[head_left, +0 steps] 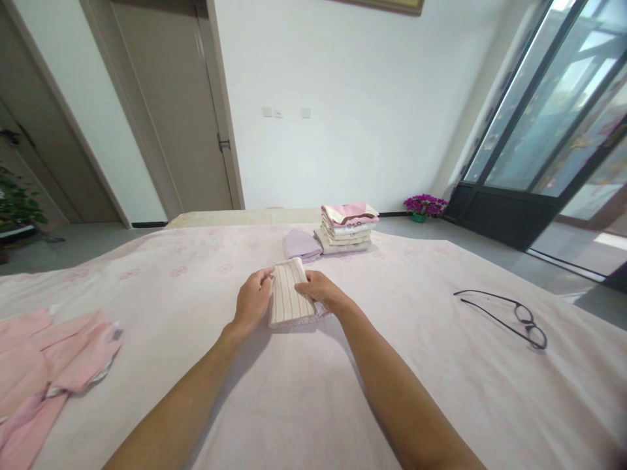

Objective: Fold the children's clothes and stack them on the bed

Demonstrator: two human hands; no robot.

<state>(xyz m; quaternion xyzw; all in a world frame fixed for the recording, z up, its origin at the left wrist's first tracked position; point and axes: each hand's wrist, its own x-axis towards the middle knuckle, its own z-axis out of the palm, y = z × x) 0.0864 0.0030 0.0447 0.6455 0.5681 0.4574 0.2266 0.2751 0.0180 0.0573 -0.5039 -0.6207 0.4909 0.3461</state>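
Note:
A small folded striped garment point(290, 294), cream with tan lines, is between my two hands at the middle of the bed. My left hand point(253, 297) is closed on its left edge, fingertips near the upper left corner. My right hand point(321, 288) grips the right side, thumb lying on top and the fingers partly hidden under the cloth. Just beyond lies a folded lilac cloth point(301, 245), beside a stack of folded clothes point(347, 228) in cream, white and pink.
Pink clothes point(63, 352) lie loosely spread at the left. Black-framed glasses point(524, 313) rest unfolded on the pale pink bedsheet point(416, 365) at the right. Past the bed's far edge, a pot of purple flowers point(425, 205) stands by the wall.

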